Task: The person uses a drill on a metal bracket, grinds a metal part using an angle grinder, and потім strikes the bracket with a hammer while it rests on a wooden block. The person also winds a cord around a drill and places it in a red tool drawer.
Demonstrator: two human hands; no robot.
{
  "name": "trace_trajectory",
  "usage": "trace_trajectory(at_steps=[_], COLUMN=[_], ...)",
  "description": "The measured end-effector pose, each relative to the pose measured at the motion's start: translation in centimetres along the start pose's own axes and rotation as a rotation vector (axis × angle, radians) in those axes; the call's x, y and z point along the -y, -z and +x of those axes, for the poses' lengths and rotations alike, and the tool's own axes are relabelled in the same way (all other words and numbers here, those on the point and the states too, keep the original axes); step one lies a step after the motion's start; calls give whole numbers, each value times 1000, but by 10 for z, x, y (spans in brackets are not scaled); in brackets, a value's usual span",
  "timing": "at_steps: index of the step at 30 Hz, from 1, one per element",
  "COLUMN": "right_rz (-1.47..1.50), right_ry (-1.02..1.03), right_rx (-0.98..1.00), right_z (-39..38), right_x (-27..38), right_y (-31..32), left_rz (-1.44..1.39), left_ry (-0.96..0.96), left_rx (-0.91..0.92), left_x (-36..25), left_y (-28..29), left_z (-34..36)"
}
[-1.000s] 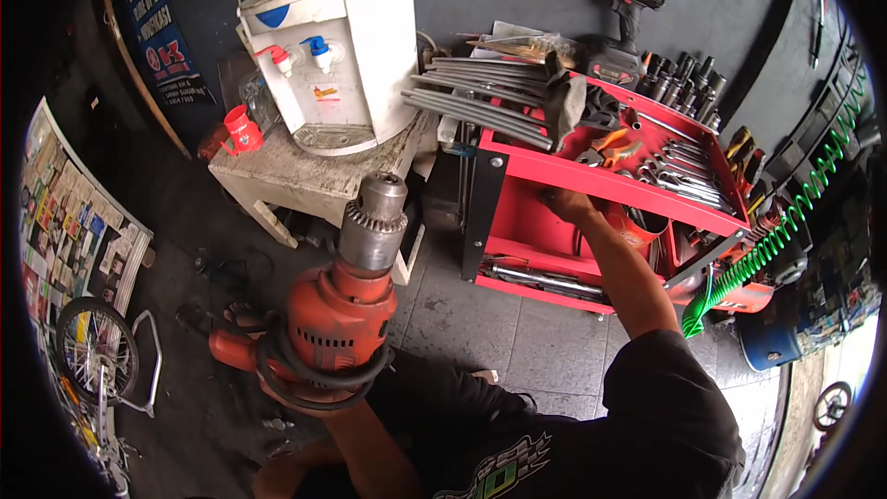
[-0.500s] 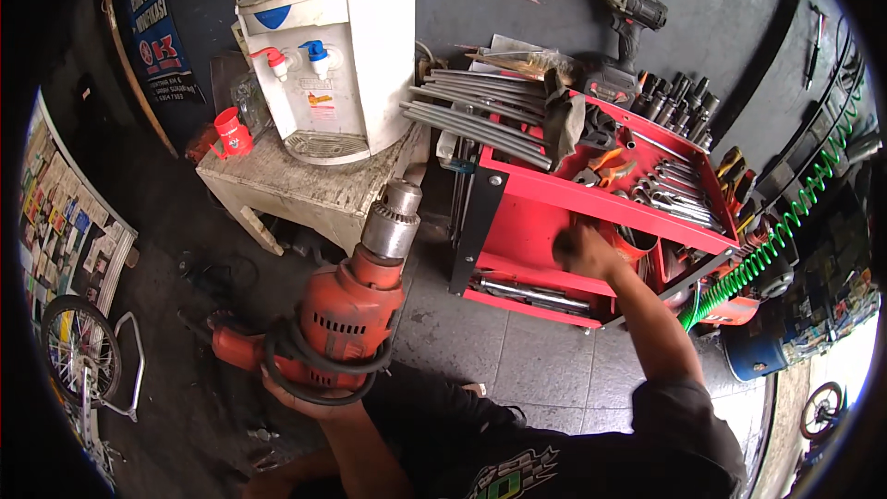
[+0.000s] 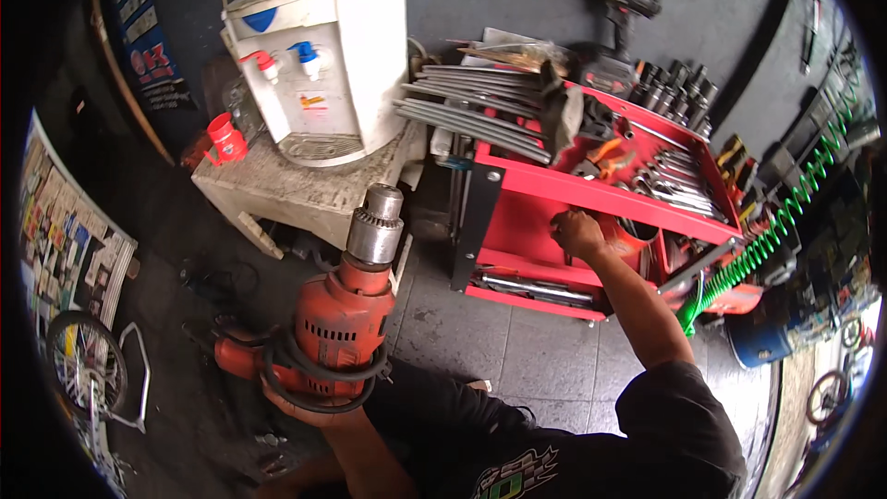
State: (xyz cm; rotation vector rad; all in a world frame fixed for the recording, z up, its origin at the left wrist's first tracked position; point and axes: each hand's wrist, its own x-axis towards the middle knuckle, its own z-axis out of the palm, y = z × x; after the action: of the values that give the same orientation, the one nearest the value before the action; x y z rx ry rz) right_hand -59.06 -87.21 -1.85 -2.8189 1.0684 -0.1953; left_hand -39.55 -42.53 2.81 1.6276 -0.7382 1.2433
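A large orange-red electric drill (image 3: pixel 340 319) points up and away, its metal chuck (image 3: pixel 375 226) bare of any bit. The black cord (image 3: pixel 319 371) is looped round its body. Underneath, my left hand (image 3: pixel 314 414) is closed on the drill, the fingers mostly hidden behind it. My right hand (image 3: pixel 580 235) reaches into the middle level of the red tool cart (image 3: pixel 591 194), beside a red container (image 3: pixel 631 238). Its fingers are curled; a small dark thing seems to be at them, too unclear to name.
On the cart's top lie grey metal rods (image 3: pixel 476 106), spanners (image 3: pixel 679 180), sockets (image 3: pixel 679 92) and a cordless impact wrench (image 3: pixel 617 23). A white water dispenser (image 3: pixel 370 55) and a red mug (image 3: pixel 224 139) stand on a worn wooden table (image 3: pixel 268 185). A green coiled hose (image 3: pixel 771 245) hangs right.
My right hand has turned and shifted slightly within the cart's middle level, fingers now clearer. The drill, still in my left hand, has shifted slightly left; the view has moved a little.
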Motion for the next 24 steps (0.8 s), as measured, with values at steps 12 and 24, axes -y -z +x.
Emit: trace_trajectory(at_steps=[12,24], right_rz=[-231,50], right_ry=[11,349], right_rx=[79,126], right_z=[4,-28], right_x=[9,20], right_y=[-9,51], left_rz=[729,140], left_ry=[-143,-92], left_rx=[461,153], left_x=[46,-3], left_y=[40,23], left_z=[-27,2])
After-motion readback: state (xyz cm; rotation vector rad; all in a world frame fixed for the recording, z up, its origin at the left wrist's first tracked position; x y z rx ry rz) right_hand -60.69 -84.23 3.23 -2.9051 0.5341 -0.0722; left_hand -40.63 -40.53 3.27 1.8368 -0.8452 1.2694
